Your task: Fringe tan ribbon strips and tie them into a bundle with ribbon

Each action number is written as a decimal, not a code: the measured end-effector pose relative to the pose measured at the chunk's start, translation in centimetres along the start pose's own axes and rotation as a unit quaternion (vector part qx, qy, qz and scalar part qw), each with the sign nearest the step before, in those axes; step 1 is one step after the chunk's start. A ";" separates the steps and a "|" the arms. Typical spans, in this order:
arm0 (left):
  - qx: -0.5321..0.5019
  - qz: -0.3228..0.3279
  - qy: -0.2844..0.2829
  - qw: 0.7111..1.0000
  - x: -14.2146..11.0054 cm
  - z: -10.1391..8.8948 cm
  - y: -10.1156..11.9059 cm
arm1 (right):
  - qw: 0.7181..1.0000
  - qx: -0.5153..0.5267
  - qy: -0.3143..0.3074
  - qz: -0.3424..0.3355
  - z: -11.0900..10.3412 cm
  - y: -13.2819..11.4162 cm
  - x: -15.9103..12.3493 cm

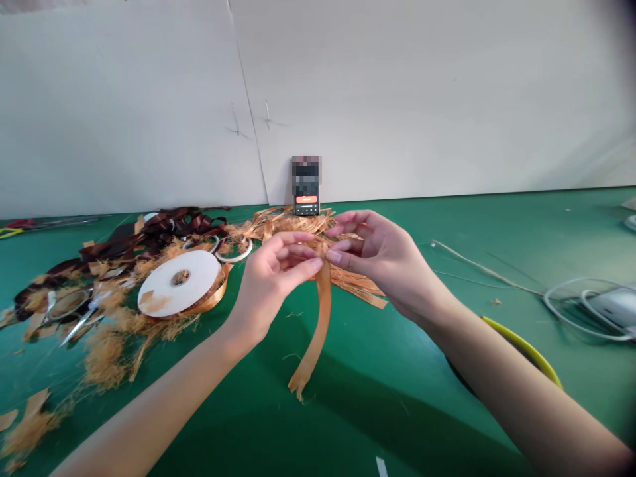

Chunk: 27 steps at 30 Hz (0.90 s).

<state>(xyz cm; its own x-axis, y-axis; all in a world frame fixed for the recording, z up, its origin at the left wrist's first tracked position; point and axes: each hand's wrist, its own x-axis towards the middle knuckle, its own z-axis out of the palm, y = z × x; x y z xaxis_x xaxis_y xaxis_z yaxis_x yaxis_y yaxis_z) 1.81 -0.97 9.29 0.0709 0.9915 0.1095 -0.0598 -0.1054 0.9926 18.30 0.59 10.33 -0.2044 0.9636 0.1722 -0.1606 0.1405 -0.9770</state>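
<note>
A strip of tan ribbon [322, 308] hangs from between my two hands, its lower end frayed and forked just over the green table. My left hand [283, 265] pinches the top of the ribbon from the left, thumb and fingers closed together. From the right, my right hand [375, 248] grips the same top end between thumb and forefinger. Behind the fingers lies a heap of tan ribbon strips [360, 283], partly hidden by my hands. Left of my left hand, a white ribbon spool [179, 283] lies flat with tan ribbon wound on it.
Scissors [82, 318] lie among tan threads and dark brown ribbon [173, 228] at the left. A phone [306, 185] leans on the white wall at the back. At the right are a yellow-edged object [527, 348], partly behind my forearm, and a grey device [611, 308] with a cable.
</note>
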 end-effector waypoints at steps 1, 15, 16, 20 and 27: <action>-0.001 0.003 0.001 1.000 0.0 0.0 0.0 | 1.000 0.000 0.001 -0.001 0.0 0.0 0.0; -0.103 0.017 0.020 0.994 0.0 -0.1 -0.7 | 0.996 0.086 0.019 -0.020 0.8 0.8 -0.2; -0.119 0.010 0.021 0.993 0.0 -0.1 -0.7 | 0.995 0.092 0.019 -0.019 0.8 0.8 -0.2; -0.142 -0.009 0.036 0.989 0.1 0.0 -0.6 | 0.995 0.099 0.008 -0.011 0.9 0.9 -0.3; -0.078 0.048 0.047 0.995 0.3 0.0 -1.1 | 0.996 0.071 -0.015 0.042 1.5 0.6 -0.4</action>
<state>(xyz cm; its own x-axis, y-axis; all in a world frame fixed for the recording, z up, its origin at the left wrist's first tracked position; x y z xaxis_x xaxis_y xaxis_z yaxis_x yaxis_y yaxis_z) 1.86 -0.60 8.22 -0.0362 0.9809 0.1912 -0.2167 -0.1945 0.9567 16.82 -0.07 9.83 -0.2519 0.9630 0.0956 -0.2765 0.0231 -0.9607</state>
